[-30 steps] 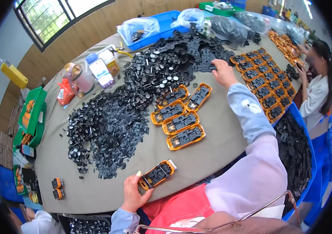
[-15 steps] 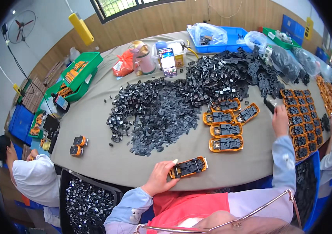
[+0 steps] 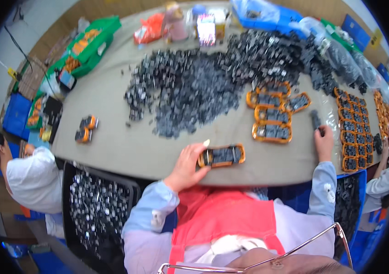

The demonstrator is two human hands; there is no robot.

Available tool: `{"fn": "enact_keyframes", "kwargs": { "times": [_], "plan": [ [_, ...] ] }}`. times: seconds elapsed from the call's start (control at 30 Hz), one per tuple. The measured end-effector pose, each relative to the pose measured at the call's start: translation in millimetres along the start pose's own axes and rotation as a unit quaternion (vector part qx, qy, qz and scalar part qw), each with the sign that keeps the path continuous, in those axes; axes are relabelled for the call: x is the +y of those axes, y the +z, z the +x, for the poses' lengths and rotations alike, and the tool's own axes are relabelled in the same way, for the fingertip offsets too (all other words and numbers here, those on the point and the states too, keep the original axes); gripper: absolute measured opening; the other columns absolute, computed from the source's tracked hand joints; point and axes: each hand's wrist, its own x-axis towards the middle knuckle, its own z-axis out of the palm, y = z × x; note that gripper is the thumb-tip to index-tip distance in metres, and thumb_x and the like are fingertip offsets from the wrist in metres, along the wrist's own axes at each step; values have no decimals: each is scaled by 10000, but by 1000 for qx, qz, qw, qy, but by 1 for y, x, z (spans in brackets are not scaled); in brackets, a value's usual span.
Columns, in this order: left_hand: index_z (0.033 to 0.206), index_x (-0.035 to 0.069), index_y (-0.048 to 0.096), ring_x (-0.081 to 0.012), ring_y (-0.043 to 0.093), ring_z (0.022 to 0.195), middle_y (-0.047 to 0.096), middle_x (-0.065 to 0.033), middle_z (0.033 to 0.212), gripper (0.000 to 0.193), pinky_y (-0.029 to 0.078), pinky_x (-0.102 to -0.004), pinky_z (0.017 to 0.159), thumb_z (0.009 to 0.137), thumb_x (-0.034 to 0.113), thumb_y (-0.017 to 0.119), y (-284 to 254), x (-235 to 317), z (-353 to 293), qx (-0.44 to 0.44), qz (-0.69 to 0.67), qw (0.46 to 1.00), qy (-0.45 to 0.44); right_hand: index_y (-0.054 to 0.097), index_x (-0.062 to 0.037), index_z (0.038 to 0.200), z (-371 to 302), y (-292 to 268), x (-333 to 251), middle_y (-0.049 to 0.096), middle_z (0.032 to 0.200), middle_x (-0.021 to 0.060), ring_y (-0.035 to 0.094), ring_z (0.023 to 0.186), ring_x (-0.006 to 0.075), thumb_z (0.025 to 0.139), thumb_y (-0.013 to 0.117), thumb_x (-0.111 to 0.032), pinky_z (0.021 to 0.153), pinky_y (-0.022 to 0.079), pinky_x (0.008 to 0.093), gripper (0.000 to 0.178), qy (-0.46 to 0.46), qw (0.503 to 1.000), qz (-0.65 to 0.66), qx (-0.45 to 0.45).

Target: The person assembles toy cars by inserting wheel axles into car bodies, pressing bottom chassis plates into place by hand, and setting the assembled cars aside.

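Observation:
My left hand (image 3: 186,165) grips the left end of an orange toy car body (image 3: 222,155) near the table's front edge. The car lies underside up, with dark grey parts filling its inside. To the right, my right hand (image 3: 324,142) has its fingers closed on a dark elongated piece (image 3: 316,119) pointing away from me; blur hides its exact kind. Between the hands and farther off, several similar orange car bodies (image 3: 272,131) lie grouped. Rows of more car bodies (image 3: 349,150) stand just right of my right hand.
A large heap of small dark grey parts (image 3: 190,107) and black wheels covers the table's middle. Two small orange pieces (image 3: 84,135) sit at the left. A black bin of wheels (image 3: 96,205) stands beside the front edge. Co-workers sit left (image 3: 34,180) and right (image 3: 383,187).
The view has tipped, so the table appears higher. My right hand has drawn nearer to me with the dark piece. My left hand stays on the toy car body.

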Motion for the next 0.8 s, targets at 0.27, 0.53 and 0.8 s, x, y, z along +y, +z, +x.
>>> {"fn": "enact_keyframes", "kwargs": {
  "times": [0.27, 0.53, 0.8],
  "plan": [
    [1425, 52, 436, -357, 557, 1150, 554, -166, 1295, 786, 435, -436, 1004, 723, 79, 788, 1, 2, 3, -2, -25, 999, -22, 655, -40, 1091, -55, -55, -200, 622, 1250, 145, 592, 1158, 303, 686, 696, 6, 1001, 463, 383, 410, -310, 885, 290, -190],
    [1433, 79, 432, -341, 557, 1116, 569, -147, 1269, 796, 436, -433, 951, 720, 64, 787, 5, 2, 4, 7, -46, 998, -33, 658, -59, 1069, -75, -3, -272, 595, 1180, 134, 547, 1137, 354, 708, 717, -71, 980, 439, 463, 366, -517, 791, 177, -273],
    [1451, 60, 410, -360, 564, 1133, 567, -168, 1287, 869, 442, -455, 974, 693, 89, 834, 3, 1, 1, 8, -37, 999, -20, 665, -62, 1068, -79, 13, -283, 591, 1160, 129, 560, 1074, 337, 735, 695, -66, 943, 454, 443, 335, -494, 787, 171, -328]
  ]
}}
